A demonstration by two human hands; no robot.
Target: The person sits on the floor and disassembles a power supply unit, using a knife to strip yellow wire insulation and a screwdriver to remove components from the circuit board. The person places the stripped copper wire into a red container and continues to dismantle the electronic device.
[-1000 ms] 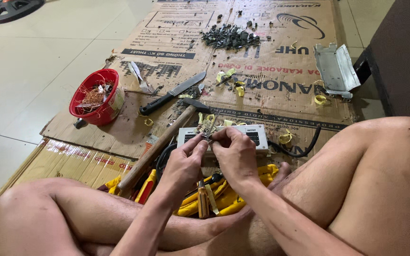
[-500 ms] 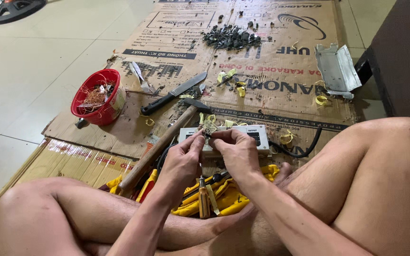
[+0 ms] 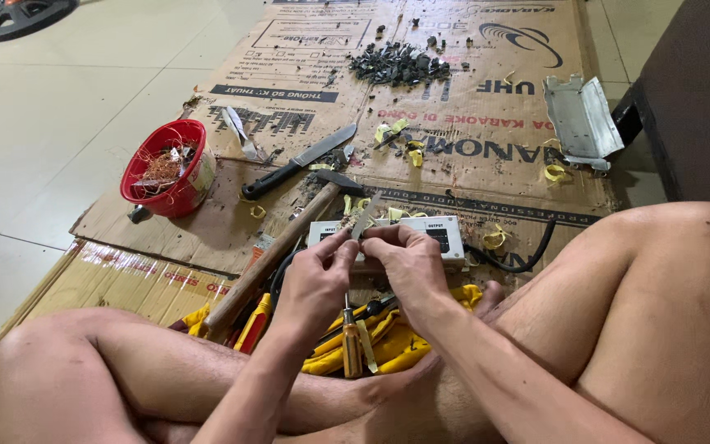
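The person sits cross-legged on the floor at the near edge of a flattened cardboard sheet (image 3: 486,177). The left hand (image 3: 315,275) and the right hand (image 3: 404,261) meet above a small white box with dark sockets (image 3: 445,234), which lies on the cardboard near that edge. Both hands are closed in a pinch on a thin grey metal strip (image 3: 365,217) that sticks up between the fingertips. The step looks like pulling or bending this strip free from something small gripped below it; by my judgement the next move calls for a firm pinch on each side and a steady pull apart, kept clear of the strip's edge.

A hammer (image 3: 285,251) lies just left of the hands, its head beside the box. A knife (image 3: 297,162) lies farther out, and a red bowl of copper wire scraps (image 3: 166,168) stands near the left edge of the cardboard. A pile of dark bits (image 3: 400,64) sits toward the far edge, and a bent metal plate (image 3: 581,119) near the right edge.

What the fingers hold under the strip is hidden. The yellow tools (image 3: 371,337) below the wrists are partly covered, and the box's near side is out of sight.
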